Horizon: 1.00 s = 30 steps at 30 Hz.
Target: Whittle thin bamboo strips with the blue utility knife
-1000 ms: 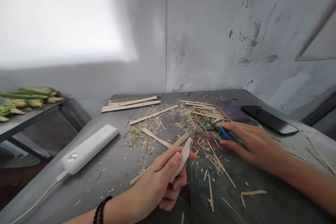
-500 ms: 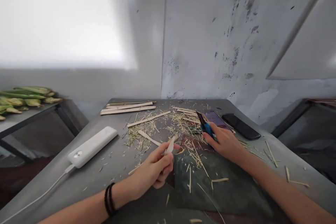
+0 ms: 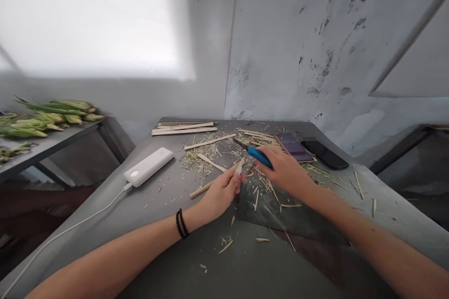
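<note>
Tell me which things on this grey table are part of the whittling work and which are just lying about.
In use:
- pale thin wooden strip, pinched in the left hand
- blue-handled cutting tool, gripped in the right hand
- scattered pale shavings

Lying about:
- white oblong power bank with cable
- two dark flat phones
- green corn ears on the side shelf

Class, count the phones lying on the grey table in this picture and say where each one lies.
2. One phone with a lit purple screen lies just beyond the right hand. A dark phone lies right beside it, nearer the table's right edge. None seems hidden.
</note>
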### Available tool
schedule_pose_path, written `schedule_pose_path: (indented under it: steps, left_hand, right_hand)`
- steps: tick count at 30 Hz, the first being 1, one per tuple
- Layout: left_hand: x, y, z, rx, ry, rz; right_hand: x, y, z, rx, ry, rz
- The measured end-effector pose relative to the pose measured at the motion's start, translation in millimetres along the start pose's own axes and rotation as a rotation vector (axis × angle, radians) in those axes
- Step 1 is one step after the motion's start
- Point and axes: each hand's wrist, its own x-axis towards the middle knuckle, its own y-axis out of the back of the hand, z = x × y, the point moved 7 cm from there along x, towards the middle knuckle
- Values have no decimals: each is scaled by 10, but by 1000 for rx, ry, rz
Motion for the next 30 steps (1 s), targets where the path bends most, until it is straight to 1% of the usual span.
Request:
schedule_pose_path:
  steps: [2, 4, 8, 11, 16, 21, 25, 30]
  left_hand:
    - [38, 33, 9, 78, -29, 53]
    - [112, 78, 31, 164, -45, 101]
    - [323, 188, 82, 319, -73, 188]
    - [445, 251, 72, 397, -74, 232]
    - [487, 291, 0, 475, -51, 278]
    - [464, 257, -29, 508, -37, 269]
    - [451, 191, -26, 485, -41, 220]
    - [420, 111, -38, 408, -40, 143]
  right_hand:
    - [-16, -37, -114, -36, -25, -59]
    - [-23, -74, -161, -83, -74, -108]
    - [22, -130, -92, -182, -174, -178]
    - [75, -196, -20, -228, -196, -238]
    - [105, -298, 27, -283, -197, -289]
    - [61, -355, 105, -346, -218, -334]
    - [4, -338, 198, -401, -249, -362]
    - [-39, -274, 258, -447, -262, -352]
